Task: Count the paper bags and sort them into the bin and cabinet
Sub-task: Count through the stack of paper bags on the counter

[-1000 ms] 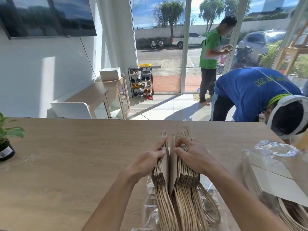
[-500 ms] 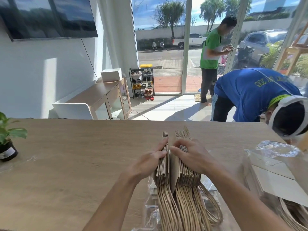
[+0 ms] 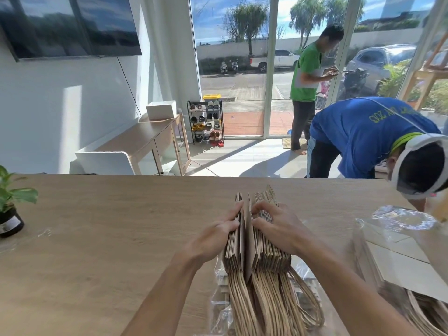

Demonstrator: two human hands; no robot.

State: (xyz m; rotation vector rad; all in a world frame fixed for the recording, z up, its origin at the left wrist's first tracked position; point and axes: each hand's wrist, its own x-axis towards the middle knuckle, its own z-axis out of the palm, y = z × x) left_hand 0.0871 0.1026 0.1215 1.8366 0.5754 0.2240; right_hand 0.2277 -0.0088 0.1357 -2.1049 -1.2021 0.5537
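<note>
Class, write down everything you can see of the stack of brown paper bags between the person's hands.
The stack of brown paper bags is flat-folded kraft-looking paper, standing on edge on the wooden table, parted into a thinner left batch and a thicker right one. Twisted paper handles trail toward the camera over clear plastic wrap. The left hand grips the left batch; the right hand curls its fingers over the right batch's upper edges.
</note>
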